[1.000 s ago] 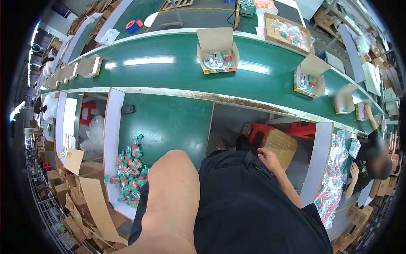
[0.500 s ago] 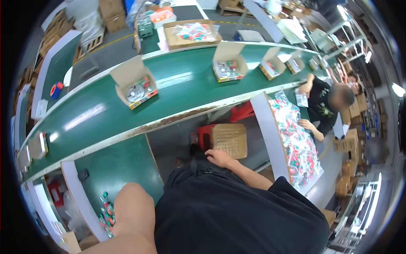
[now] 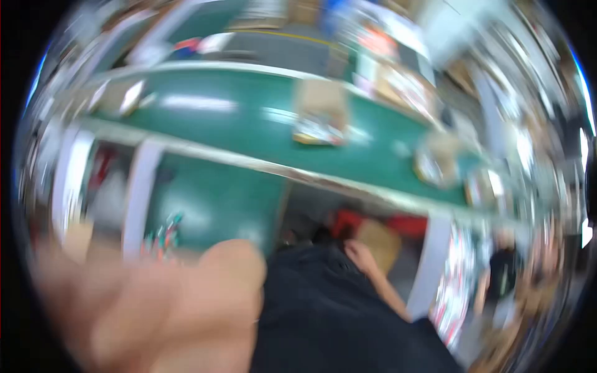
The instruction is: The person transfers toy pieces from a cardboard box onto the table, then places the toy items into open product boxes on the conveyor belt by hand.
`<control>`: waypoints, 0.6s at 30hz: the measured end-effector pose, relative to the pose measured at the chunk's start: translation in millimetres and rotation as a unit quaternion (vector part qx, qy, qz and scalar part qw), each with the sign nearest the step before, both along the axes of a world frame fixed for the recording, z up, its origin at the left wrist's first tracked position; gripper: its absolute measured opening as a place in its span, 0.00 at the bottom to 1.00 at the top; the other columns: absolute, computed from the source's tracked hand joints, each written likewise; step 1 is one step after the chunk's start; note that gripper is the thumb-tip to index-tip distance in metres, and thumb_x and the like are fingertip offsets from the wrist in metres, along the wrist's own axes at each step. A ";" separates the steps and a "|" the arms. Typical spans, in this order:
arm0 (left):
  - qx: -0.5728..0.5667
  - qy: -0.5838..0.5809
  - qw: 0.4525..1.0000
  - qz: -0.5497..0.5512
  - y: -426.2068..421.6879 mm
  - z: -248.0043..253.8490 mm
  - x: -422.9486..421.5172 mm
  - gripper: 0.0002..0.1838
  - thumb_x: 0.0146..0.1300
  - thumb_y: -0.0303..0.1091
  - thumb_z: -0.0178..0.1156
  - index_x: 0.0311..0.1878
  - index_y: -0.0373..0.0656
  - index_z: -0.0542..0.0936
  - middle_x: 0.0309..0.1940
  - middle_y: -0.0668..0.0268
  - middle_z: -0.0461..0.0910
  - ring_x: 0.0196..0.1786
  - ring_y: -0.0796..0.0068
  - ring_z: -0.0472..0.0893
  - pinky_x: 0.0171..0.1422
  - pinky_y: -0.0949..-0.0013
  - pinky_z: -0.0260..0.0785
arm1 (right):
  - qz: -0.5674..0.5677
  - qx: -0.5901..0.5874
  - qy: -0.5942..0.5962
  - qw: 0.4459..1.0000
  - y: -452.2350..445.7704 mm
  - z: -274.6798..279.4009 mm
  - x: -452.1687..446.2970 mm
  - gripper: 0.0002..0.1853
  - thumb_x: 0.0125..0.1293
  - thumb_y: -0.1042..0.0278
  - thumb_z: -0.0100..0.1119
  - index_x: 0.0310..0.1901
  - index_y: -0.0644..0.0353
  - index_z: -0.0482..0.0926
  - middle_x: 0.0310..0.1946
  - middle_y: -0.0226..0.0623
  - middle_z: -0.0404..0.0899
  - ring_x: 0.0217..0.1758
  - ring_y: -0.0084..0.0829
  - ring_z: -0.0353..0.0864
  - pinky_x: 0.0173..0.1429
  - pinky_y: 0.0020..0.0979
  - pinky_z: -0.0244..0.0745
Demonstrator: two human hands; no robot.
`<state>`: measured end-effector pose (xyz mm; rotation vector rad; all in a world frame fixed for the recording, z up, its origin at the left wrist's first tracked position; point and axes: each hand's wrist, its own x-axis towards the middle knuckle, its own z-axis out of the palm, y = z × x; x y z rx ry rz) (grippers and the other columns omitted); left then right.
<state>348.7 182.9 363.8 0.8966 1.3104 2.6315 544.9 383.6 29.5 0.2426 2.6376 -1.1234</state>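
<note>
Head view: brown box (image 3: pixel 382 244) near right fingers (image 3: pixel 353 250), contact unclear.

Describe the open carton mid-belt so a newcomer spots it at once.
Find the long green conveyor belt crossing the view. Near its middle stands an open carton, tan lid upright at the back, yellow and red showing along its front edge. It stands alone at mid-view; the cartons on the right and the carton on the left sit well off toward the ends.
</note>
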 end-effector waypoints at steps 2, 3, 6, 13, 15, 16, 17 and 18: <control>-0.029 0.036 0.978 0.201 -46.0 -1.1 -15.3 0.03 0.71 0.31 0.60 0.42 0.43 0.78 0.56 0.56 0.82 0.58 0.65 0.79 0.62 0.62 0.71 | 0.051 -0.048 -0.043 0.997 27.9 -9.5 -3.3 0.17 0.73 0.60 0.57 0.56 0.61 0.83 0.49 0.51 0.86 0.55 0.53 0.84 0.59 0.46 0.79; -0.038 0.051 0.951 0.302 -71.0 3.2 -17.7 0.03 0.71 0.31 0.60 0.42 0.43 0.78 0.56 0.56 0.82 0.57 0.65 0.80 0.62 0.62 0.71 | 0.179 0.142 -0.073 0.971 -9.4 122.0 -52.8 0.15 0.72 0.61 0.58 0.51 0.59 0.85 0.45 0.53 0.86 0.51 0.50 0.85 0.54 0.47 0.80; -0.225 -0.097 0.909 0.338 -101.9 -92.0 -9.3 0.06 0.65 0.30 0.68 0.39 0.40 0.81 0.47 0.62 0.86 0.52 0.69 0.83 0.60 0.64 0.74 | 0.414 0.132 -0.049 0.899 63.9 -2.3 -139.4 0.08 0.71 0.64 0.59 0.44 0.54 0.86 0.36 0.50 0.85 0.38 0.44 0.86 0.40 0.47 0.78; -0.532 -0.321 0.550 0.558 -179.9 -313.5 200.1 0.15 0.65 0.43 0.58 0.27 0.43 0.80 0.28 0.47 0.79 0.34 0.42 0.78 0.42 0.44 0.70 | 0.468 0.087 -0.178 0.862 38.9 -135.4 -153.5 0.13 0.74 0.62 0.56 0.47 0.64 0.83 0.39 0.53 0.85 0.42 0.51 0.85 0.49 0.44 0.78; -0.556 -0.371 0.533 0.519 -202.4 -315.9 213.1 0.15 0.66 0.43 0.61 0.30 0.40 0.79 0.34 0.50 0.81 0.41 0.43 0.80 0.47 0.46 0.71 | 0.328 -0.079 -0.165 0.927 39.4 -11.3 -92.4 0.14 0.74 0.63 0.56 0.48 0.66 0.82 0.41 0.54 0.85 0.46 0.47 0.86 0.52 0.40 0.77; -0.545 -0.359 0.529 0.542 -209.6 -324.5 214.7 0.12 0.64 0.40 0.64 0.34 0.40 0.79 0.39 0.51 0.82 0.44 0.44 0.79 0.49 0.47 0.71 | 0.344 -0.041 -0.177 0.921 50.0 -28.0 -99.4 0.14 0.74 0.63 0.55 0.49 0.67 0.82 0.41 0.54 0.85 0.46 0.45 0.86 0.52 0.39 0.77; -0.539 -0.334 0.522 0.571 -228.6 -330.4 211.6 0.11 0.62 0.37 0.67 0.39 0.40 0.80 0.45 0.53 0.82 0.48 0.45 0.79 0.52 0.49 0.72 | 0.357 -0.015 -0.178 0.917 35.2 -40.1 -104.8 0.15 0.74 0.63 0.54 0.50 0.67 0.82 0.42 0.53 0.85 0.47 0.43 0.86 0.53 0.38 0.76; -0.539 -0.328 0.526 0.571 -247.6 -334.2 204.0 0.11 0.62 0.37 0.67 0.39 0.40 0.80 0.45 0.53 0.82 0.48 0.45 0.79 0.52 0.49 0.72 | 0.353 -0.016 -0.174 0.919 27.2 -45.4 -105.3 0.15 0.74 0.63 0.54 0.50 0.67 0.82 0.42 0.53 0.85 0.47 0.43 0.86 0.53 0.38 0.76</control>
